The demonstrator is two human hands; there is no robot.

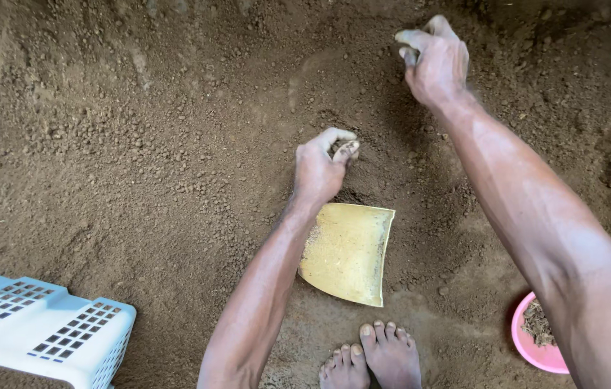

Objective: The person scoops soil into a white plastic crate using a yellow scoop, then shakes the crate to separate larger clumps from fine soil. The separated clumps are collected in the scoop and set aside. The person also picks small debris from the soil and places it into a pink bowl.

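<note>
Loose brown soil covers the ground in front of me. My left hand rests on the soil in the middle, fingers curled shut around a pinch of earth. My right hand reaches farther away, at the upper right, with fingers curled over the soil; what it holds I cannot tell. A flat yellow scoop-like piece lies on the ground just below my left hand. My bare feet stand at the bottom edge.
A pale blue plastic crate with a perforated side sits at the lower left. A pink bowl holding bits of root or debris lies at the lower right, partly behind my right arm.
</note>
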